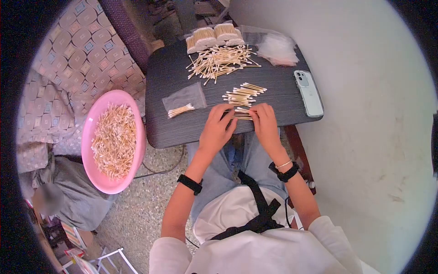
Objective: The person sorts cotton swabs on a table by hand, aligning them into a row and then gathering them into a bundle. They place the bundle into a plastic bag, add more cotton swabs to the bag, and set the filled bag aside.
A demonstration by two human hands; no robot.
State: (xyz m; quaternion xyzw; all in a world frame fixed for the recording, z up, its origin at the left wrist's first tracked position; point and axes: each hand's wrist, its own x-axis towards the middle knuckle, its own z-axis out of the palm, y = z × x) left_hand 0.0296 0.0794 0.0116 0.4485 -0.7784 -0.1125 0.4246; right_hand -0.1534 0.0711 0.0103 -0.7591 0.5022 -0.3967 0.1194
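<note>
My left hand (218, 127) and my right hand (265, 124) are at the near edge of the dark table. Between them lies a small row of cotton swabs (243, 116), pinched at its two ends by my fingers and partly hidden under them. Just beyond, a loose group of cotton swabs (242, 95) lies roughly side by side. To the left, a clear plastic bag (194, 94) has a few cotton swabs (180, 110) at its near end. Farther back spreads a jumbled pile of cotton swabs (218, 61).
Packed bundles of cotton swabs (204, 36) stand at the table's (157, 93) far edge, beside a stack of clear bags (278, 49). A phone (310, 95) lies at the right edge, near the wall (365, 100). A pink tub (140, 150) full of swabs stands left.
</note>
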